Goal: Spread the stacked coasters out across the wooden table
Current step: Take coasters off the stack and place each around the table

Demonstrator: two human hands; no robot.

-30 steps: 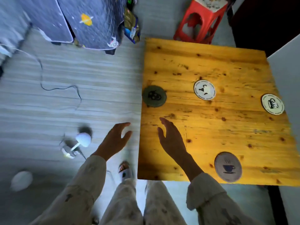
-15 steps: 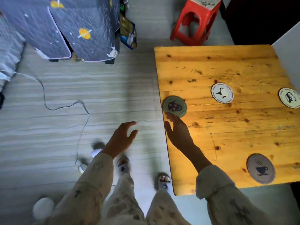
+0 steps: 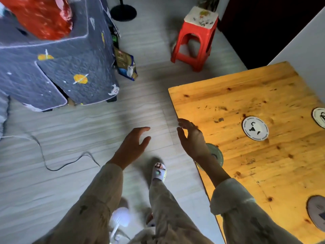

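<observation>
The wooden table (image 3: pixel 246 95) fills the right side of the view. A dark green coaster (image 3: pixel 216 153) lies at its left edge, partly hidden under my right wrist. A white coaster (image 3: pixel 255 128) sits further right, another white coaster (image 3: pixel 319 117) is cut off by the frame's right edge, and a grey coaster (image 3: pixel 317 211) lies at the lower right. My right hand (image 3: pixel 191 138) hovers over the table's left edge, fingers apart, holding nothing. My left hand (image 3: pixel 132 146) hangs open over the floor, left of the table.
A red plastic stool (image 3: pixel 195 39) stands beyond the table. A grey quilted cover with planets (image 3: pixel 58 67) drapes furniture at upper left, with a bag (image 3: pixel 125 65) beside it. A cable (image 3: pixel 52 164) snakes over the floor. My slippered foot (image 3: pixel 159 171) is below.
The view has swung left, so the table now sits further right. My right hand has lifted past the green coaster toward the table's left edge; both hands remain empty.
</observation>
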